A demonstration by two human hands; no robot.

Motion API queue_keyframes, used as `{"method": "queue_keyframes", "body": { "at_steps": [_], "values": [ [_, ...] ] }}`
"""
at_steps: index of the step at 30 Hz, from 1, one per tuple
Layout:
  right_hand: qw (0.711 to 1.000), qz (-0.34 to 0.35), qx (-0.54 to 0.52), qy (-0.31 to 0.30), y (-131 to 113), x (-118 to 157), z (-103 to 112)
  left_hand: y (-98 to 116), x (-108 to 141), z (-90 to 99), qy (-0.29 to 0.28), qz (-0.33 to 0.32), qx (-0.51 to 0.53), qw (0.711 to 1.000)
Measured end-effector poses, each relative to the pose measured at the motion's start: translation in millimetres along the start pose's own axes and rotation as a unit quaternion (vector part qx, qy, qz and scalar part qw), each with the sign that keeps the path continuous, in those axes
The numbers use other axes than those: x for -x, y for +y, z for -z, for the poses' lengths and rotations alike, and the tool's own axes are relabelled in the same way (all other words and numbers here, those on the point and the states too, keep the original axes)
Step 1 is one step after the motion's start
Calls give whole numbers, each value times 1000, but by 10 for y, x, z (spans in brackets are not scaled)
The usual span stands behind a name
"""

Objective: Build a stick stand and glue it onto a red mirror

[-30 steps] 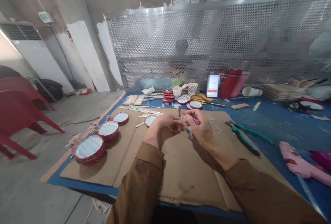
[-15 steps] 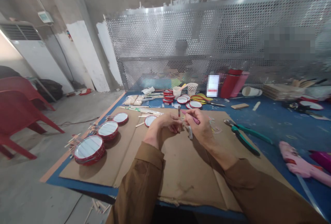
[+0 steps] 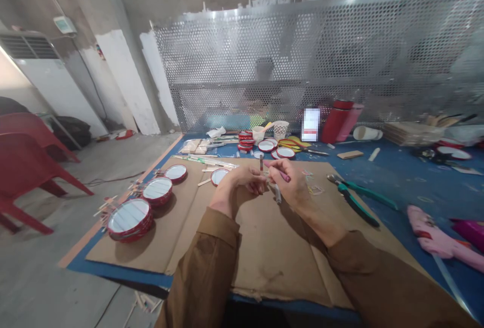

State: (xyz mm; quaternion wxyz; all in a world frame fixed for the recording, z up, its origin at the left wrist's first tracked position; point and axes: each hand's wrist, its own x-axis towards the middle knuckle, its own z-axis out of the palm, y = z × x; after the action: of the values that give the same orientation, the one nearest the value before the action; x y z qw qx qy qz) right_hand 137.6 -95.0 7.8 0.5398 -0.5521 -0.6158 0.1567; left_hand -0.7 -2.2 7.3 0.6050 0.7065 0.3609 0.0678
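Observation:
My left hand (image 3: 245, 180) is closed, its fingertips pinching a short, narrow stick (image 3: 261, 162) that stands upright and has a dark red-brown band. In my right hand (image 3: 290, 182) is a purple-pink pen (image 3: 283, 174), its tip end pointing at the stick. Below the right fingers shows a greyish, tube-like piece (image 3: 278, 196); whether it is touched there I cannot tell. Both hands are above a brown cardboard sheet (image 3: 264, 247). Just left of the left hand lies a round white disc with a red rim (image 3: 218, 176), beside pale wooden sticks (image 3: 204, 182).
Red-rimmed drum-like rounds (image 3: 129, 215) with sticks line the left side. Green-handled pliers (image 3: 359, 207) and a pink glue gun (image 3: 431, 232) lie right. Behind are scissors (image 3: 317, 152), paper cups (image 3: 281, 129), a red bottle (image 3: 336, 122) and a perforated metal screen (image 3: 227, 65).
Both hands keep nearly the same pose and hold the same things. The purple-pink pen and the right hand have shifted very slightly left; the whole view has moved a little too.

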Motion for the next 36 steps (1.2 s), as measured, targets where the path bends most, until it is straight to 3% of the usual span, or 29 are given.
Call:
{"method": "queue_keyframes", "body": {
  "at_steps": [36],
  "values": [
    [999, 22, 13, 38, 6, 33, 22, -25, 25, -18, 14, -3, -29, 999]
  ]
}}
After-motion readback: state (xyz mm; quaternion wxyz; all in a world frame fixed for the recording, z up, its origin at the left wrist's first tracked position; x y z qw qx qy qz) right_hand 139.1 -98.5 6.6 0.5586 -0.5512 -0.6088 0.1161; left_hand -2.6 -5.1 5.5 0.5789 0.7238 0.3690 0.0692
